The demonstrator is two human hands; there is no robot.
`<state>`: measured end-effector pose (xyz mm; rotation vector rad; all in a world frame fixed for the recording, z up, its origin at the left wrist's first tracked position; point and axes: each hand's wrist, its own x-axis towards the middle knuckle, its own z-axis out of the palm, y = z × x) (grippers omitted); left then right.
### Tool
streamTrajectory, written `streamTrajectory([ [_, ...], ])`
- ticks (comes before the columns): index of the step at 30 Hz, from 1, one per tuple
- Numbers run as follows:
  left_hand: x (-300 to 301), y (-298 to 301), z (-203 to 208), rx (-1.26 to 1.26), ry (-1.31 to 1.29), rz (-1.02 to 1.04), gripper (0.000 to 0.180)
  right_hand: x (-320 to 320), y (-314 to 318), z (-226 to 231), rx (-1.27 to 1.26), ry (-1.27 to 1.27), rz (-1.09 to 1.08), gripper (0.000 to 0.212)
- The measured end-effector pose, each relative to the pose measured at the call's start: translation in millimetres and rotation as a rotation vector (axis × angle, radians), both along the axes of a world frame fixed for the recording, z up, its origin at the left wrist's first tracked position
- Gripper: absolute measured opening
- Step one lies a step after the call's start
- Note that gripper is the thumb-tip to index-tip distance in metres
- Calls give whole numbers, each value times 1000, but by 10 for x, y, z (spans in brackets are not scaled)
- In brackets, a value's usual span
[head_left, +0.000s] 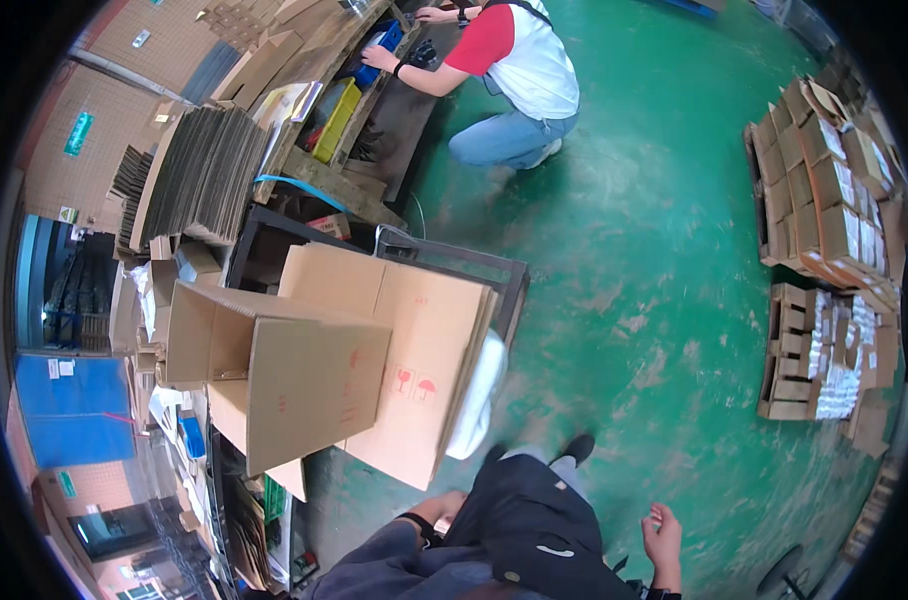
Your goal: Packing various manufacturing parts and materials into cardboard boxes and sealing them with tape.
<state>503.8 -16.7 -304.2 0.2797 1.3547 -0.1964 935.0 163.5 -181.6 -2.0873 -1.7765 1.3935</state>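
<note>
My left hand (442, 507) hangs close to my dark clothing, below the lower edge of the stacked flat cardboard; its fingers are mostly hidden. Out to the other side, over the green floor, my right hand (662, 534) is held away from my body. Its fingers are loosely bent and apart, with nothing in them. An opened-up cardboard box (319, 385) lies on its side on the flat cardboard sheets (429, 365), its open end to the left. Neither hand touches it. White wrapping (479, 395) shows at the right side of the stack.
A dark metal cart frame (474, 258) stands beyond the sheets. At a wooden workbench (349, 185), a person (524, 80) crouches, hands near a blue bin (379, 52) and a yellow bin (337, 118). Folded cartons (199, 175) stand at left. Loaded pallets (824, 190) line the right side.
</note>
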Motion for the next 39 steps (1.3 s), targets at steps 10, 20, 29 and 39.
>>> streamTrajectory([
  [10,-232,2942,413,698,378,186,33,-521,2986,-314,-101,245,78,37],
  [20,-2831,6277,678,921,1089,361,42,392,5175,-1092,-521,-184,-305,6],
  [29,-5608,7468,777,384,1698,530,56,-915,7506,-729,-555,-61,-152,45],
  [39,-7236,7531,358,317,1391,551,58,-2381,8291,-359,-643,-99,589,34],
])
